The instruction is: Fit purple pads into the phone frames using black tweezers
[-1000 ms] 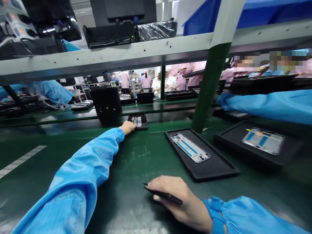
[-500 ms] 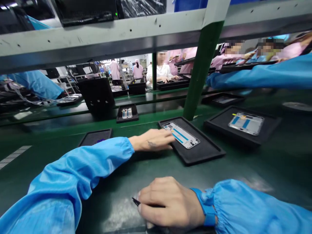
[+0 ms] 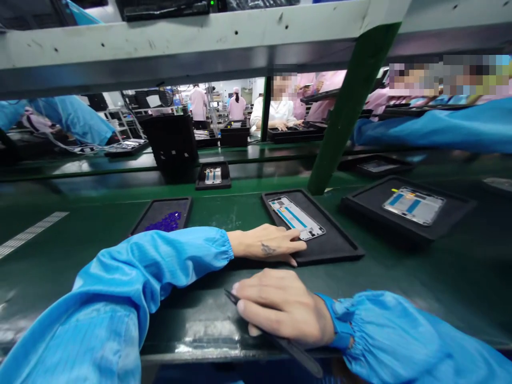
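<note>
Phone frame (image 3: 308, 226), bearing 2 long blue strips and marks too small to read, lies in 1 black tray (image 3: 336, 247). Left hand (image 3: 269, 242) reaches over the tray's near edge; I cannot tell whether it grips. Right hand (image 3: 282, 306) clasps 1 black tweezers (image 3: 298, 356). Nearby, 1 left tray (image 3: 154, 209) holds purple pieces (image 3: 166, 222); 1 right tray (image 3: 360, 204) bears 1 similar frame (image 3: 426, 209).

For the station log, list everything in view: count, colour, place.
frames: at least 3, silver with blue strips, in trays
trays: at least 5, black, across bench
small pieces: many, violet, left tray
tweezers: 1, black, front centre
bench: 1, green, below
thick post: 1, green, centre-right
shelf: 1, pale grey, overhead
equipment: some, black, on shelf
boxes: several, black, background
co-workers: several, pink, white, blue clothing, background
own sleeves: 2, blue, forearms
left hand: 1, bare, at nearest frame
right hand: 1, bare, holding tweezers
</note>
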The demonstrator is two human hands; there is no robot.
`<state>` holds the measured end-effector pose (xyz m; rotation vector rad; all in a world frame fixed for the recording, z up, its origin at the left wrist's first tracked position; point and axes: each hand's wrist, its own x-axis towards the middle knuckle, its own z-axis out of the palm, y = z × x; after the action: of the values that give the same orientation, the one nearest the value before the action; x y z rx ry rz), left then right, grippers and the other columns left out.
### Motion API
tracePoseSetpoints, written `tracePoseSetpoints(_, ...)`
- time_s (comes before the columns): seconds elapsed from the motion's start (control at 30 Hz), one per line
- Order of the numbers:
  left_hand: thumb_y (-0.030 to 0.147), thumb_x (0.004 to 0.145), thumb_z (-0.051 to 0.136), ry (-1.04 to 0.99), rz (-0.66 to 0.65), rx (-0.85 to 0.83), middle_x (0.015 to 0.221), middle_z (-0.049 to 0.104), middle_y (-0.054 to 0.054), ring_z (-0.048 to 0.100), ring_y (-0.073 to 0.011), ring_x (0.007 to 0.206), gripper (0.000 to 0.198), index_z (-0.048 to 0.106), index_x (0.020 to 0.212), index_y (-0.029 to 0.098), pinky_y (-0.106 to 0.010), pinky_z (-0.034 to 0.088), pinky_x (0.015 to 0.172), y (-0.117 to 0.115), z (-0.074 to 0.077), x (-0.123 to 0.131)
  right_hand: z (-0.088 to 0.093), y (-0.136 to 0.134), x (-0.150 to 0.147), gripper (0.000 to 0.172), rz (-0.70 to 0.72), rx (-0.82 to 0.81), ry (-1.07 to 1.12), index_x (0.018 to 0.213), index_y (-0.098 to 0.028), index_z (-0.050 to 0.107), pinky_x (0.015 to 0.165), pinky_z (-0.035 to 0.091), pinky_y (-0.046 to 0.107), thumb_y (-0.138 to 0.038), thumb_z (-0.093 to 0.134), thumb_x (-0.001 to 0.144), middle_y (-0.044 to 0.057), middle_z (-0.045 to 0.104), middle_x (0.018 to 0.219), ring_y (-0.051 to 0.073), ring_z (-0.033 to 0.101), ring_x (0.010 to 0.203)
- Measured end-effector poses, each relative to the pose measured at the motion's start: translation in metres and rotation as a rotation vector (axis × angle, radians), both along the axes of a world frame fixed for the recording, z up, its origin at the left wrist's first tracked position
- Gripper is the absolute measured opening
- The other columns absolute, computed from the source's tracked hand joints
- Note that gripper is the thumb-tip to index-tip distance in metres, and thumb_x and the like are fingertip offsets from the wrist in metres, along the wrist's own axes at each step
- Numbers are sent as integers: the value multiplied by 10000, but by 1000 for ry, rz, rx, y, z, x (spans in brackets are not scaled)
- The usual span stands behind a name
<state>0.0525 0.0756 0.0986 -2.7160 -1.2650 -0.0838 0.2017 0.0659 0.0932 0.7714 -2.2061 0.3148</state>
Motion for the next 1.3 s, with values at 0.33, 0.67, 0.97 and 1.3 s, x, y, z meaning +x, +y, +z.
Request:
tracePoseSetpoints(0.33,389,1016,519,-96,167,-70,1131,585,-76,569,-167,825,212,534,1064,183,-286,443,706,-173,-8,-66,3,17,-9,237,-305,-630,-108,1181,-250,689,883,612,315,-202,641,954,50,772,1064,198,747,984)
tracePoseSetpoints(0.67,580,958,539,-114,342,-20,929,584,-28,549,-184,731,381,527,941,199,-318,361,589,-213,2,-61,-10,53,-74,354,-393,-1057,-409,1064,-191,647,780,636,390,-513,651,916,88,765,951,250,761,922)
tracePoseSetpoints(0.97,311,1040,441,-88,427,-89,1056,589,-50,582,-218,868,149,495,1074,176,-328,402,636,-180,-1,-35,-21,45,-64,299,-391,-1011,-508,1038,-211,668,890,609,406,-484,662,914,70,762,981,237,762,908)
tracePoseSetpoints(1.3,151,1027,419,-218,422,-239,1064,604,-46,564,-182,913,95,512,1039,162,-298,394,721,-185,3,-44,-23,47,-61,274,-397,-990,-545,1056,-218,677,913,592,415,-461,649,931,67,762,1016,238,753,932)
